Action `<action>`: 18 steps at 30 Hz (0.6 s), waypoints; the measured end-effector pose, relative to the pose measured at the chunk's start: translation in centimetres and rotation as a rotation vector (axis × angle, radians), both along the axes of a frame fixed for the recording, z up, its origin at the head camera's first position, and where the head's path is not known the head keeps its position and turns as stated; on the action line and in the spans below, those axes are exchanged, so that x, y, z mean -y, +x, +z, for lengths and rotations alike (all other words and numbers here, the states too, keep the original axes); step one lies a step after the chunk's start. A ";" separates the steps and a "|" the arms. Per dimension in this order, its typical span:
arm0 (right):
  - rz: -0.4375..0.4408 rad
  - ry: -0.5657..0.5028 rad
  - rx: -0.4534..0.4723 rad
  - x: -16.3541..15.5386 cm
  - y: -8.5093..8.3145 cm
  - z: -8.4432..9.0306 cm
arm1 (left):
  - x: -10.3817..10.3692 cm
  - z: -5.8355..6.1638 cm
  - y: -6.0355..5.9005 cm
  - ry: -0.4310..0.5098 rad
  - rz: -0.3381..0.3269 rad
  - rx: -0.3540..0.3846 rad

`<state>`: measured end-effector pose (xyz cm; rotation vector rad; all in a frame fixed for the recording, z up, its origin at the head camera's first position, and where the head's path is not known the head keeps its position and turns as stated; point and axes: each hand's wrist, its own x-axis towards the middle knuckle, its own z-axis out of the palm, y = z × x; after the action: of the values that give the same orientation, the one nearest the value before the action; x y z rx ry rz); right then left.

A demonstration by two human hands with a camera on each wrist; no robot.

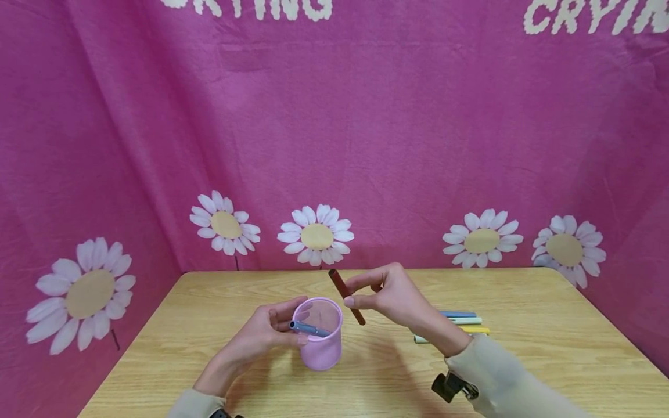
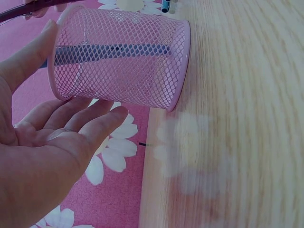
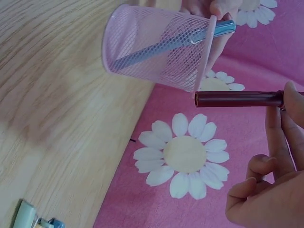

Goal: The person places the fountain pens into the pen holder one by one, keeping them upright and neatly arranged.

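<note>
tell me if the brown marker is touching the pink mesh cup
Apart. The right wrist view shows pink backdrop between the brown marker tip and the pink mesh cup rim; the right hand holds the marker clear.

A pink wire-mesh pen cup point(image 1: 317, 339), matt-coated metal by its look, stands on a pale wood-grain tabletop point(image 1: 549, 348) with a smooth, low-sheen finish. The dark red marker point(image 1: 346, 296) appears smooth plastic; the pink daisy-printed backdrop point(image 1: 366, 145) is soft, creased cloth.
</note>
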<state>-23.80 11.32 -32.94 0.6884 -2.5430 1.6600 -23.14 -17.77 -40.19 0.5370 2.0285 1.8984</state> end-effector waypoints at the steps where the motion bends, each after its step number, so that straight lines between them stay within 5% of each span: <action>1: -0.001 -0.011 0.005 0.2 0.0 0.1 | 0.0 0.0 0.0 -0.001 -0.001 0.000; 18: 0.002 -0.123 0.003 2.6 -0.2 1.1 | 0.0 0.0 -0.1 0.002 -0.009 0.001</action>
<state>-24.03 8.72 -31.87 0.6796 -2.4170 1.8007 -23.20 -17.80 -40.21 0.5444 2.0204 1.8955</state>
